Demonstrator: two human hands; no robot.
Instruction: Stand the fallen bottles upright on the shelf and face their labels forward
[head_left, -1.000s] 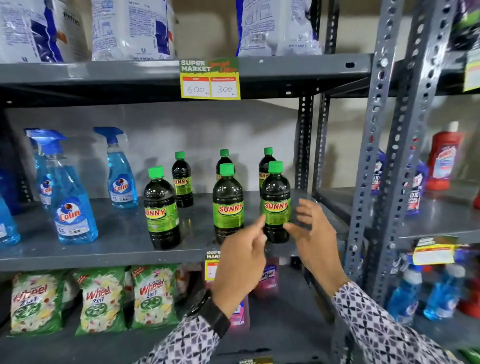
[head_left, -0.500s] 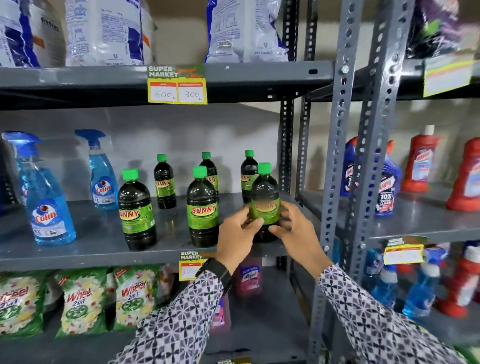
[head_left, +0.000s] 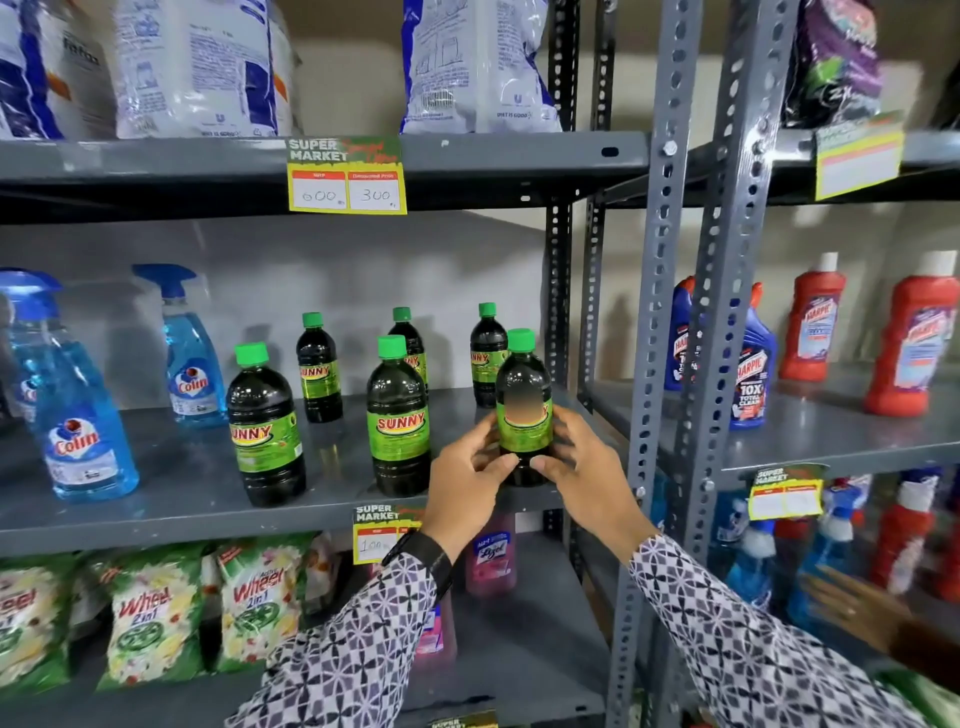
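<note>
Several dark Sunny bottles with green caps stand upright on the grey middle shelf (head_left: 156, 499). The front right bottle (head_left: 522, 400) is held at its base between my left hand (head_left: 467, 478) and my right hand (head_left: 582, 467); its label is blurred. The front middle bottle (head_left: 397, 421) faces its label forward. On the front left bottle (head_left: 265, 431) the label is turned a little to the left. Three smaller-looking bottles stand in the back row, among them one at the left (head_left: 318, 369).
Blue Colin spray bottles (head_left: 78, 415) stand at the shelf's left. Perforated grey uprights (head_left: 660, 312) close the shelf's right side. Red and blue Harpic bottles (head_left: 810, 322) fill the neighbouring rack. Another person's hand (head_left: 857, 608) shows at the lower right. Wheel bags (head_left: 150, 613) lie below.
Both hands went from open in front of the front right bottle to closing around its lower body. The view has shifted to the right.
</note>
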